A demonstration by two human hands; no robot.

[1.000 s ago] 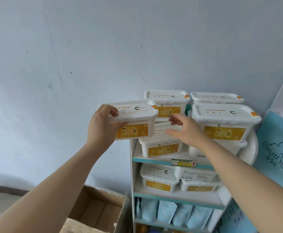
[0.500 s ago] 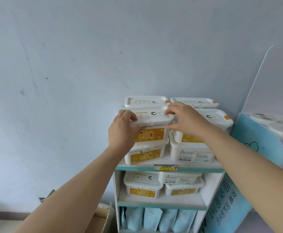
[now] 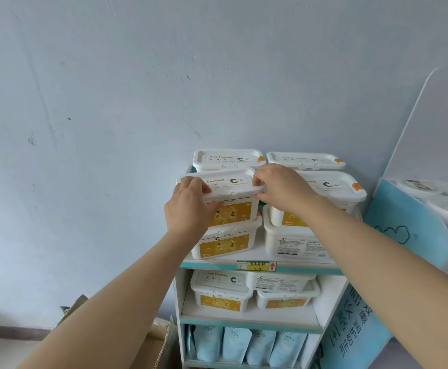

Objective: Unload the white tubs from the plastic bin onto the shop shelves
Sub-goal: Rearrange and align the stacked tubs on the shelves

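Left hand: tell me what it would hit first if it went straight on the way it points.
The left hand points up and back, gripping the top front tub. Straight on, it would likely meet the rear tub behind; the gap is unclear.

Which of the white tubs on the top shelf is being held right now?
The upper front-left tub, sitting on another tub: the left hand and the right hand grip the ends of its lid. No hand grips the others.
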